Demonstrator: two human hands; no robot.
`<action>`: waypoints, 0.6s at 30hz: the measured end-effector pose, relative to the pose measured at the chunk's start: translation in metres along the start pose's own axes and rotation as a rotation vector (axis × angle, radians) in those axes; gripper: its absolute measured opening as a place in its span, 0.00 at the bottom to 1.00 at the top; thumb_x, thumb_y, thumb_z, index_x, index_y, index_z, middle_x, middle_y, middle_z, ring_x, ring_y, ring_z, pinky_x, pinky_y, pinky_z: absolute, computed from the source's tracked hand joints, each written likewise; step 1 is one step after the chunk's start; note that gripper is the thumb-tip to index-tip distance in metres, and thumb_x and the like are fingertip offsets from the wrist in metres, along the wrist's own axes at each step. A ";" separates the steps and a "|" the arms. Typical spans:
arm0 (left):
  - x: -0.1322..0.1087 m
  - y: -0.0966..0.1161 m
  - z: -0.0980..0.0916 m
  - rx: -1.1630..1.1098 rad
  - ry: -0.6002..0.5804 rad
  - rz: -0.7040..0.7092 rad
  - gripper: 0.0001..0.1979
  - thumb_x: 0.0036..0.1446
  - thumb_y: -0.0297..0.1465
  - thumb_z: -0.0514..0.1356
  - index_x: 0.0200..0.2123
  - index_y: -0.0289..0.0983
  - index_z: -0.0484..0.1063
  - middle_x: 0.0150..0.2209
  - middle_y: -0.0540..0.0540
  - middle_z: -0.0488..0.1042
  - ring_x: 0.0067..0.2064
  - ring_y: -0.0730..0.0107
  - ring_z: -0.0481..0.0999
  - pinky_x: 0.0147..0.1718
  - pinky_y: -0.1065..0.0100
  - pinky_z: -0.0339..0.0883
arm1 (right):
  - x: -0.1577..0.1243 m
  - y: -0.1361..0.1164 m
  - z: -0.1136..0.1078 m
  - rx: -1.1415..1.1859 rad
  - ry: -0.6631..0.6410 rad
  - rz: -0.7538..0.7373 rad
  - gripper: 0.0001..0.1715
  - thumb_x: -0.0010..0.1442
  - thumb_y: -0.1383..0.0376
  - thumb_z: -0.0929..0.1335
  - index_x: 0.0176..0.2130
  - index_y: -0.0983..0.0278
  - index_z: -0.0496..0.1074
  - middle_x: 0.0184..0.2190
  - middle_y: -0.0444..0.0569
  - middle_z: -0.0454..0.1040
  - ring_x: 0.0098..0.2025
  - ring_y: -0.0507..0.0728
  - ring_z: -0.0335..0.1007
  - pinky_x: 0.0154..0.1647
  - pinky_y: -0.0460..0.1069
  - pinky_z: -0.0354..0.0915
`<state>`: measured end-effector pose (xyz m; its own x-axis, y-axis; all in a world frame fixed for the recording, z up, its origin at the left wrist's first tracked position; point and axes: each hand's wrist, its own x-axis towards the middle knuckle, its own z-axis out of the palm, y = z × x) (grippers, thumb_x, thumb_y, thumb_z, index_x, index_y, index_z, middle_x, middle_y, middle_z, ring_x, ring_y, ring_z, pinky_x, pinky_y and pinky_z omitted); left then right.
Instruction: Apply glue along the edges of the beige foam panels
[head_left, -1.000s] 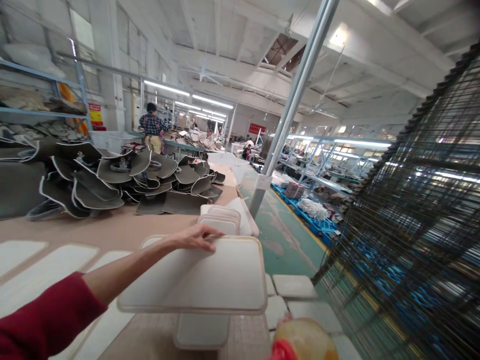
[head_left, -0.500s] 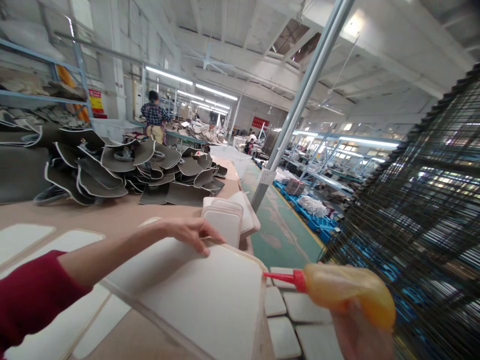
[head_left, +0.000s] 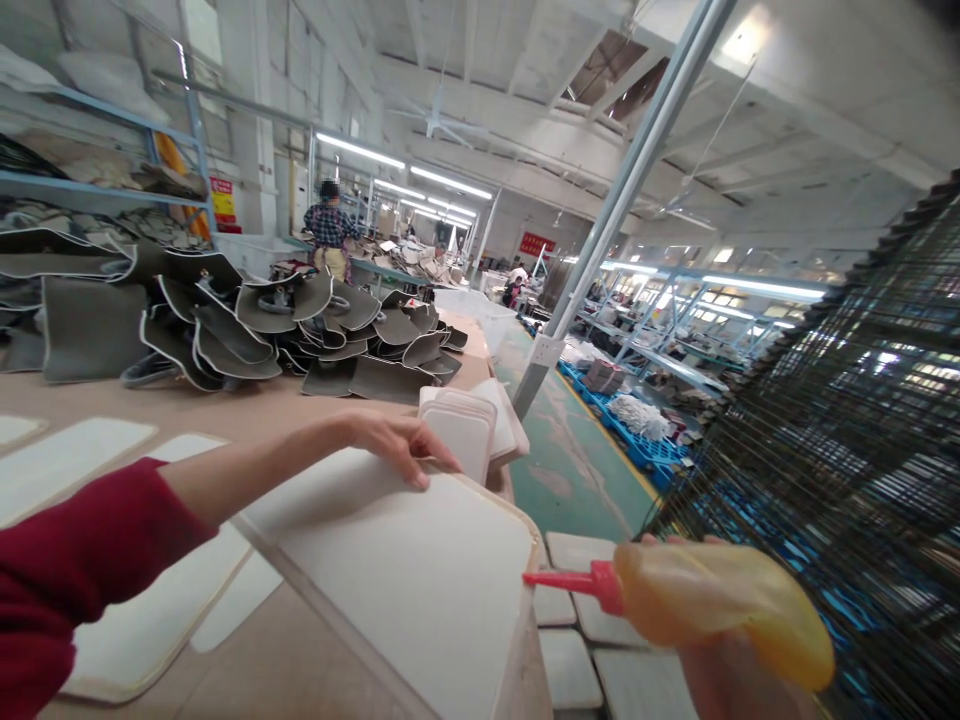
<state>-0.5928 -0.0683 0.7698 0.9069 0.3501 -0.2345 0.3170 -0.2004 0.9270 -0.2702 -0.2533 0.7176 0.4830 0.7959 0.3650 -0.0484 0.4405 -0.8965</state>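
At table edge: your left hand [head_left: 397, 445] presses fingers flat on large white stiff panel [head_left: 405, 575], tilted, light-looking; grip its rim. Your right hand [head_left: 739, 670] squeezes soft orange red-nozzled glue bottle [head_left: 712, 605] beside panel.

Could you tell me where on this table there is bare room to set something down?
Bare tabletop lies between the grey mat pile and the left hand. The near edge is crowded: the white panel, flat white mats, and the stack.
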 end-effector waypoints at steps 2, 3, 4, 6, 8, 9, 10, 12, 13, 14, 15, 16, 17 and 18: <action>0.000 0.000 0.001 -0.018 -0.017 -0.005 0.30 0.47 0.39 0.69 0.54 0.40 0.73 0.45 0.49 0.78 0.45 0.63 0.75 0.43 0.70 0.67 | -0.002 -0.001 0.002 0.008 -0.013 0.001 0.37 0.42 0.47 0.76 0.48 0.60 0.69 0.42 0.54 0.75 0.48 0.69 0.71 0.46 0.63 0.70; 0.000 0.000 0.001 -0.023 -0.022 -0.005 0.30 0.47 0.39 0.69 0.54 0.40 0.72 0.45 0.49 0.78 0.45 0.62 0.75 0.43 0.70 0.67 | -0.003 0.000 0.001 0.011 -0.015 0.004 0.37 0.42 0.47 0.76 0.48 0.60 0.69 0.43 0.54 0.75 0.48 0.69 0.71 0.46 0.64 0.70; 0.000 -0.001 0.001 -0.024 -0.023 -0.002 0.30 0.47 0.39 0.69 0.54 0.40 0.72 0.45 0.49 0.78 0.45 0.62 0.75 0.43 0.70 0.67 | -0.005 0.002 -0.002 0.016 -0.013 0.011 0.38 0.42 0.47 0.75 0.48 0.60 0.69 0.43 0.54 0.75 0.48 0.69 0.71 0.46 0.64 0.70; -0.001 -0.002 0.002 -0.023 -0.024 0.003 0.30 0.47 0.39 0.69 0.55 0.40 0.72 0.45 0.49 0.78 0.45 0.62 0.75 0.43 0.69 0.67 | -0.008 0.008 -0.015 0.048 -0.019 0.056 0.39 0.42 0.47 0.75 0.49 0.60 0.68 0.44 0.55 0.74 0.47 0.69 0.71 0.46 0.64 0.71; -0.002 -0.002 0.002 -0.032 -0.024 0.001 0.30 0.47 0.39 0.69 0.55 0.40 0.72 0.45 0.48 0.78 0.45 0.62 0.75 0.43 0.70 0.67 | -0.009 0.014 -0.031 0.109 -0.038 0.140 0.41 0.42 0.49 0.76 0.52 0.58 0.66 0.47 0.54 0.73 0.47 0.69 0.71 0.44 0.63 0.72; -0.002 -0.002 0.002 -0.038 -0.021 0.000 0.30 0.47 0.39 0.69 0.54 0.40 0.72 0.45 0.48 0.78 0.45 0.63 0.75 0.43 0.70 0.67 | -0.008 0.016 -0.040 0.134 -0.048 0.180 0.42 0.41 0.51 0.76 0.53 0.57 0.65 0.49 0.53 0.73 0.47 0.68 0.72 0.43 0.61 0.73; -0.002 -0.002 0.002 -0.044 -0.017 -0.001 0.29 0.47 0.39 0.69 0.54 0.40 0.73 0.45 0.48 0.78 0.45 0.63 0.75 0.43 0.71 0.67 | -0.007 0.018 -0.047 0.159 -0.051 0.224 0.44 0.39 0.53 0.77 0.54 0.54 0.64 0.50 0.51 0.72 0.47 0.67 0.72 0.41 0.59 0.74; -0.003 -0.002 0.003 -0.051 -0.012 0.001 0.29 0.47 0.39 0.69 0.53 0.40 0.73 0.46 0.49 0.78 0.45 0.63 0.75 0.43 0.72 0.66 | -0.003 0.019 -0.058 0.239 -0.019 0.308 0.47 0.34 0.61 0.78 0.54 0.51 0.64 0.49 0.48 0.74 0.44 0.64 0.74 0.36 0.55 0.75; -0.003 -0.002 0.003 -0.050 -0.012 -0.001 0.29 0.47 0.39 0.69 0.53 0.39 0.73 0.46 0.49 0.78 0.45 0.63 0.75 0.43 0.71 0.66 | -0.002 0.019 -0.062 0.284 0.007 0.343 0.48 0.32 0.65 0.78 0.53 0.50 0.64 0.48 0.47 0.74 0.42 0.63 0.75 0.35 0.53 0.75; -0.004 -0.002 0.003 -0.049 -0.013 -0.005 0.29 0.47 0.39 0.69 0.54 0.39 0.73 0.46 0.48 0.78 0.45 0.63 0.75 0.42 0.71 0.66 | -0.001 0.019 -0.064 0.330 0.025 0.366 0.49 0.31 0.68 0.78 0.53 0.50 0.65 0.47 0.47 0.75 0.41 0.62 0.75 0.35 0.53 0.75; -0.004 -0.002 0.003 -0.049 -0.015 -0.007 0.30 0.47 0.39 0.69 0.54 0.39 0.73 0.46 0.48 0.78 0.45 0.62 0.75 0.42 0.71 0.67 | 0.000 0.019 -0.066 0.368 0.032 0.381 0.49 0.31 0.70 0.77 0.53 0.50 0.65 0.47 0.48 0.75 0.41 0.62 0.75 0.35 0.53 0.75; -0.004 -0.002 0.003 -0.051 -0.018 -0.008 0.30 0.47 0.39 0.69 0.54 0.39 0.73 0.45 0.48 0.78 0.44 0.62 0.75 0.41 0.71 0.67 | 0.001 0.019 -0.066 0.392 0.030 0.386 0.49 0.31 0.71 0.77 0.53 0.51 0.66 0.48 0.49 0.74 0.41 0.63 0.75 0.36 0.53 0.75; -0.004 -0.003 0.002 -0.054 -0.020 -0.005 0.30 0.47 0.39 0.69 0.54 0.38 0.73 0.44 0.48 0.78 0.44 0.62 0.75 0.41 0.71 0.67 | 0.001 0.019 -0.067 0.395 0.020 0.379 0.49 0.32 0.71 0.77 0.53 0.51 0.66 0.49 0.50 0.74 0.41 0.63 0.75 0.36 0.53 0.75; -0.005 -0.003 0.002 -0.059 -0.021 0.002 0.30 0.47 0.39 0.69 0.54 0.38 0.73 0.43 0.47 0.79 0.44 0.62 0.75 0.41 0.71 0.67 | 0.001 0.018 -0.067 0.381 0.001 0.376 0.48 0.33 0.71 0.76 0.53 0.51 0.66 0.49 0.50 0.74 0.41 0.63 0.75 0.36 0.54 0.75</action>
<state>-0.5974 -0.0713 0.7670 0.9132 0.3308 -0.2381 0.2991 -0.1469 0.9428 -0.2120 -0.2723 0.6846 0.3717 0.9277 0.0359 -0.5317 0.2444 -0.8109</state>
